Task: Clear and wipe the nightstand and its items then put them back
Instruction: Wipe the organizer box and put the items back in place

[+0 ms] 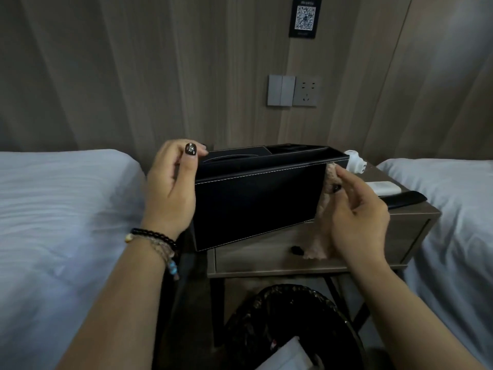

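Black stitched organizer box (256,198) held aloft.
Gripped by left hand (170,188); pinkish cloth (324,209) pinched in right hand (357,217) (wooden nightstand (408,233) below, between beds).

L hand (170,188) grips black organizer box (256,201) | R hand (357,220) presses pink cloth (324,209) on its end

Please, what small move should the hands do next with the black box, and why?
Probably draw the cloth down the box's right end. The left hand holds the black organizer box lifted off the nightstand, and the right hand presses the cloth against that end near its top edge.
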A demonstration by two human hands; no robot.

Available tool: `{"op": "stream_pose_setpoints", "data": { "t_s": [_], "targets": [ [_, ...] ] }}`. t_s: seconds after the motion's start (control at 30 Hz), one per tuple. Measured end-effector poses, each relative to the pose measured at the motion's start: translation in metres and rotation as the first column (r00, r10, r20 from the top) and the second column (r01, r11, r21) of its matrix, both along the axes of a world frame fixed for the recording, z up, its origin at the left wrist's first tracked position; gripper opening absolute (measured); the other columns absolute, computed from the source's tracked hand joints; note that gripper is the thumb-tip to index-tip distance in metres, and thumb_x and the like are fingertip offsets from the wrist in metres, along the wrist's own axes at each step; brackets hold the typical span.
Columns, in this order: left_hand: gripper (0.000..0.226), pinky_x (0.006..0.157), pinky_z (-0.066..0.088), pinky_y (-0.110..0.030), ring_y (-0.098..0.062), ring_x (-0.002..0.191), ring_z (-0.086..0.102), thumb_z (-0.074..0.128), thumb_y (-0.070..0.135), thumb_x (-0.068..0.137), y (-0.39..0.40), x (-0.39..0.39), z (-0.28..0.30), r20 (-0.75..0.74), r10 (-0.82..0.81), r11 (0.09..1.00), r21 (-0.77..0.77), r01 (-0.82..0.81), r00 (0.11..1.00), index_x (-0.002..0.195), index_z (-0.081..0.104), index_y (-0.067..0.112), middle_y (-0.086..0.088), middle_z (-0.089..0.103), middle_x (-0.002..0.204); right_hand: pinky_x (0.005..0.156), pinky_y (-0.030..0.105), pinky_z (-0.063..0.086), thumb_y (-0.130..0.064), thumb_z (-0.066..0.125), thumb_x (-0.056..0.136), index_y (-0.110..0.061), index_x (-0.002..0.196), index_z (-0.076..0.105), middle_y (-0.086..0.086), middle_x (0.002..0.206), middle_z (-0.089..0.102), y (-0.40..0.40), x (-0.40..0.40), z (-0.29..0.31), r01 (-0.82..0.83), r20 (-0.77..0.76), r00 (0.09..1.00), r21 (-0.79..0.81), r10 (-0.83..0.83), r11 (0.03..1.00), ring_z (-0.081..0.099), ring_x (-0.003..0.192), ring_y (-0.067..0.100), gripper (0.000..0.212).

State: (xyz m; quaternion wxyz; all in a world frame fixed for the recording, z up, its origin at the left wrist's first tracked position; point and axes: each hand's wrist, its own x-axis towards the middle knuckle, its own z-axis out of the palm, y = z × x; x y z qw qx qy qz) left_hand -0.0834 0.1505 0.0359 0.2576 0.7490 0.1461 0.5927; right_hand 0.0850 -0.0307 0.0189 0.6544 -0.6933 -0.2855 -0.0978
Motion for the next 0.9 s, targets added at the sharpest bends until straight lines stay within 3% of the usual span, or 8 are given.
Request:
{"op": "stream_pose_setpoints", "data": {
  "t_s": [0.1,0.2,0.3,0.37,0.43,0.5,0.7,0.9],
  "targets": [
    [0.049,0.093,0.045,-0.024,-0.006,0.100,0.063,0.027,0.056,0.092,0.008,0.002,-0.007,-0.006,-0.063,0.977,-0.204,0.060,0.998,0.088,0.066,0.027,0.007,0.069,0.103,0.082,0.020,0.047,-0.002,0.050,0.094,-0.028,0.121,0.067,-0.006,0.098,0.068,-0.002,-0.005,-0.004,-0.029,-0.020,0.999,-0.012,0.028,1.000,0.057,0.074,0.001,0.041],
    [0.061,0.085,0.048,-0.022,-0.007,0.089,0.067,0.028,0.066,0.086,0.019,0.008,-0.004,0.048,-0.070,0.922,-0.378,0.083,0.996,0.064,0.064,0.022,0.001,0.073,0.095,0.083,0.021,0.041,-0.001,0.051,0.093,-0.026,0.121,0.067,-0.007,0.096,0.066,-0.006,-0.014,-0.010,-0.075,-0.002,0.997,-0.023,0.075,0.997,0.048,0.070,-0.006,0.040],
    [0.059,0.064,0.043,-0.016,-0.009,0.062,0.056,0.035,0.060,0.087,0.020,0.016,-0.001,0.140,-0.021,0.930,-0.360,0.070,0.990,0.051,0.055,0.018,0.001,0.063,0.064,0.076,0.012,0.041,0.000,0.053,0.093,-0.026,0.119,0.067,-0.007,0.091,0.064,-0.008,-0.026,-0.016,-0.126,0.052,0.990,-0.068,0.130,0.990,0.048,0.066,-0.009,0.040],
    [0.057,0.055,0.037,-0.030,-0.014,0.051,0.044,0.039,0.053,0.087,0.014,0.021,-0.001,0.163,0.028,0.963,-0.271,0.017,0.986,0.048,0.050,0.013,0.000,0.050,0.050,0.071,0.006,0.041,0.001,0.053,0.093,-0.031,0.118,0.066,-0.004,0.097,0.069,-0.007,-0.034,-0.017,-0.187,0.077,0.978,-0.086,0.193,0.979,0.049,0.066,-0.010,0.042],
    [0.059,0.049,0.029,-0.043,-0.034,0.048,0.034,0.044,0.040,0.087,0.002,0.027,0.004,0.171,0.049,0.979,-0.204,-0.013,0.984,0.048,0.042,-0.005,-0.020,0.041,0.047,0.073,0.006,0.043,0.002,0.053,0.093,-0.039,0.116,0.063,-0.005,0.107,0.071,-0.006,-0.041,-0.013,-0.236,0.111,0.963,-0.079,0.244,0.968,0.051,0.073,-0.009,0.048],
    [0.054,0.047,0.023,-0.047,-0.033,0.046,0.026,0.047,0.030,0.084,-0.010,0.033,0.011,0.192,0.009,0.985,-0.172,0.025,0.981,0.045,0.035,-0.005,-0.026,0.031,0.047,0.081,0.009,0.046,0.004,0.053,0.092,-0.042,0.115,0.060,-0.009,0.111,0.070,-0.006,-0.047,-0.006,-0.253,0.167,0.951,-0.054,0.258,0.966,0.057,0.085,-0.006,0.052],
    [0.048,0.049,0.018,-0.038,-0.012,0.047,0.022,0.050,0.026,0.083,-0.033,0.041,0.023,0.257,-0.014,0.978,-0.197,0.067,0.966,0.050,0.028,0.000,-0.009,0.020,0.049,0.104,0.022,0.043,0.010,0.050,0.086,-0.007,0.121,0.065,0.000,0.123,0.065,-0.005,-0.068,0.003,-0.229,0.442,0.880,0.080,0.171,0.970,0.057,0.121,0.007,0.042],
    [0.049,0.047,0.021,-0.035,-0.020,0.049,0.027,0.054,0.022,0.076,-0.050,0.036,0.046,0.324,0.104,0.927,-0.373,0.026,0.940,0.044,0.040,-0.013,-0.010,0.036,0.055,0.103,0.038,0.046,-0.014,0.043,0.100,-0.013,0.118,0.066,0.009,0.123,0.064,0.003,-0.113,0.006,-0.167,0.609,0.793,0.183,0.021,0.969,0.056,0.122,0.025,0.029]
  ]
}}
